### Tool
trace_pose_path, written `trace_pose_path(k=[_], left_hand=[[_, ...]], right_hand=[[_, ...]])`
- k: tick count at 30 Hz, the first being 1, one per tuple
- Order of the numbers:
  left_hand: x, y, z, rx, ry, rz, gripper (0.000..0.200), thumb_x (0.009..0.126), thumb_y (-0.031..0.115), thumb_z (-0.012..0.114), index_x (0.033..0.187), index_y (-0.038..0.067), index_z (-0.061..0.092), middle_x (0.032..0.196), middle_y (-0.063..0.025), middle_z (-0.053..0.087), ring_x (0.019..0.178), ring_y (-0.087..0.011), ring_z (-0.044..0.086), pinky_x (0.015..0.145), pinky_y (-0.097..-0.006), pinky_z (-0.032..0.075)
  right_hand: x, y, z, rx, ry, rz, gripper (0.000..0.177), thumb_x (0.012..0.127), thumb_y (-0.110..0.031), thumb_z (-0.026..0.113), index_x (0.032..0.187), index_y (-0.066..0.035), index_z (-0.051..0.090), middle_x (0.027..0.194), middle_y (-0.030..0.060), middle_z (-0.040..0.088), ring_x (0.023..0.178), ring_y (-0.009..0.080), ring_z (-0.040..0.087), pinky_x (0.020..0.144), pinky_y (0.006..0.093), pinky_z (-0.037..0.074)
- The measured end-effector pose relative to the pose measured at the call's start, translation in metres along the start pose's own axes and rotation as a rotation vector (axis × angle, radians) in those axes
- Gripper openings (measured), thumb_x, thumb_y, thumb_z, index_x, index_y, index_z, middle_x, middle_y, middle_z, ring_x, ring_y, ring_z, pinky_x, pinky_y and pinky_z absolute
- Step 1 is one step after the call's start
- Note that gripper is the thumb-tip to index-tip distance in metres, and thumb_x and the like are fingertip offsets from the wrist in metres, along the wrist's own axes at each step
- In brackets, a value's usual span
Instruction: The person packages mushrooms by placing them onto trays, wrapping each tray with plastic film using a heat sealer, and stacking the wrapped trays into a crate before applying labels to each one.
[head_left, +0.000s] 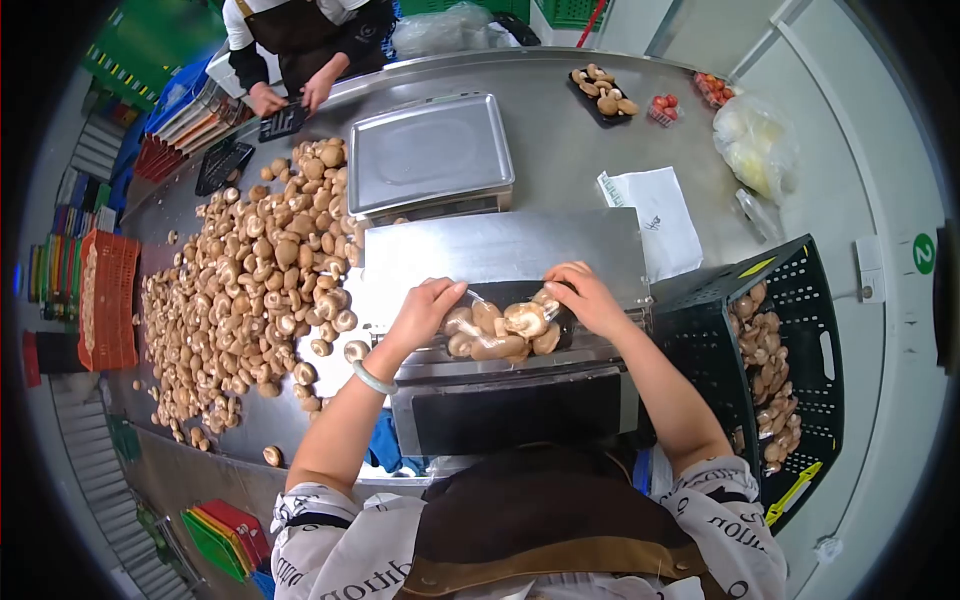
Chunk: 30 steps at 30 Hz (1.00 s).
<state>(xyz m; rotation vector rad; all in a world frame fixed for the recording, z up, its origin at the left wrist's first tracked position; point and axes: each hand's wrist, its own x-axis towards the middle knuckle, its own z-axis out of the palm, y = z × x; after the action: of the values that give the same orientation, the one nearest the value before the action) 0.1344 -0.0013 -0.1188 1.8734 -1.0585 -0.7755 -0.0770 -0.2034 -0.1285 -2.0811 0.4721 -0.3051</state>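
My left hand and my right hand are at the two ends of a tray of mushrooms with clear film over it. Fingers of both hands are closed on the film at the tray's edges. The tray lies at the front of a metal wrapping machine, above its dark front plate. A large heap of loose mushrooms spreads over the table to the left of my left hand.
Behind the machine stands a scale. A co-worker's hands hold a black tray at the back left. At right, a dark crate holds packed mushrooms. Farther back are paper, a filled tray and a plastic bag.
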Motion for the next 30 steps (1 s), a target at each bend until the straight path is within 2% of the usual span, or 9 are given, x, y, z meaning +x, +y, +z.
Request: trace_pose_path(k=[6,7,15,18,20,22,24,27,30], left_hand=[[-0.042,0.054,-0.006,-0.017,0.148,0.040,0.029,0.096,0.024,0.054,0.086,-0.003,0.061,0.059,-0.0122,0.050,0.053,-0.0173,0.043,0.053,-0.0316,0.040],[-0.051,0.066,-0.009,-0.047,0.159,0.020,0.029,0.096,0.022,0.054,0.083,-0.003,0.060,0.056,-0.0090,0.044,0.054,-0.0135,0.038,0.051,-0.0313,0.037],[-0.141,0.110,-0.001,-0.159,-0.034,-0.313,0.037,0.097,0.028,0.053,0.080,-0.005,0.058,0.061,-0.0014,0.044,0.064,-0.0071,0.037,0.056,-0.0275,0.037],[-0.154,0.040,0.047,-0.243,-0.006,-0.304,0.043,0.096,0.034,0.054,0.079,-0.005,0.059,0.059,-0.0048,0.047,0.061,-0.0106,0.038,0.055,-0.0309,0.038],[-0.153,0.002,0.069,-0.050,0.024,-0.319,0.044,0.091,0.037,0.060,0.078,-0.005,0.063,0.057,-0.0184,0.051,0.052,-0.0207,0.043,0.055,-0.0359,0.041],[-0.151,-0.002,0.082,0.104,0.051,-0.264,0.039,0.091,0.032,0.062,0.079,-0.005,0.064,0.055,-0.0094,0.054,0.053,-0.0141,0.042,0.053,-0.0333,0.040],[-0.155,-0.013,0.095,0.201,0.182,-0.222,0.035,0.085,0.033,0.068,0.084,-0.002,0.067,0.069,-0.0197,0.064,0.063,-0.0334,0.064,0.059,-0.0377,0.047],[-0.172,-0.021,0.094,0.009,0.335,-0.302,0.016,0.086,0.014,0.069,0.091,0.002,0.060,0.067,-0.0072,0.062,0.057,-0.0121,0.055,0.055,-0.0265,0.043],[-0.188,-0.035,0.107,-0.260,0.429,-0.153,0.017,0.090,0.009,0.063,0.103,0.004,0.053,0.072,-0.0007,0.052,0.063,-0.0069,0.046,0.057,-0.0233,0.039]], right_hand=[[-0.030,-0.051,-0.011,0.107,0.090,0.110,0.026,0.095,-0.026,0.053,0.089,0.000,0.054,0.071,0.0075,0.057,0.067,0.0149,0.052,0.065,0.0295,0.043],[-0.034,-0.064,-0.018,0.140,0.090,0.119,0.030,0.096,-0.028,0.054,0.091,0.002,0.056,0.071,0.0113,0.061,0.066,0.0203,0.058,0.064,0.0320,0.045],[-0.110,-0.101,-0.024,0.304,-0.071,0.273,0.032,0.097,-0.030,0.050,0.091,0.001,0.058,0.075,0.0066,0.058,0.073,0.0115,0.051,0.069,0.0290,0.043],[-0.138,-0.066,0.011,0.208,-0.057,0.373,0.039,0.097,-0.036,0.050,0.093,0.001,0.058,0.074,0.0099,0.059,0.071,0.0171,0.057,0.068,0.0328,0.045],[-0.146,-0.060,0.022,0.134,-0.133,0.617,0.047,0.094,-0.042,0.052,0.089,0.004,0.058,0.069,0.0204,0.060,0.068,0.0339,0.064,0.065,0.0451,0.049],[-0.162,-0.005,0.052,-0.036,-0.020,0.385,0.046,0.093,-0.042,0.054,0.090,0.004,0.059,0.077,0.0262,0.062,0.073,0.0421,0.062,0.067,0.0463,0.049],[-0.172,0.004,0.057,-0.035,0.016,0.460,0.046,0.091,-0.042,0.056,0.092,0.003,0.061,0.086,0.0247,0.065,0.085,0.0428,0.062,0.072,0.0452,0.049],[-0.190,0.003,0.060,0.010,0.149,0.580,0.035,0.091,-0.032,0.060,0.095,0.002,0.056,0.081,0.0174,0.066,0.076,0.0309,0.064,0.068,0.0382,0.048],[-0.205,0.005,0.067,0.199,0.285,0.581,0.024,0.090,-0.021,0.061,0.097,0.000,0.051,0.074,0.0113,0.063,0.067,0.0203,0.061,0.063,0.0331,0.046]])
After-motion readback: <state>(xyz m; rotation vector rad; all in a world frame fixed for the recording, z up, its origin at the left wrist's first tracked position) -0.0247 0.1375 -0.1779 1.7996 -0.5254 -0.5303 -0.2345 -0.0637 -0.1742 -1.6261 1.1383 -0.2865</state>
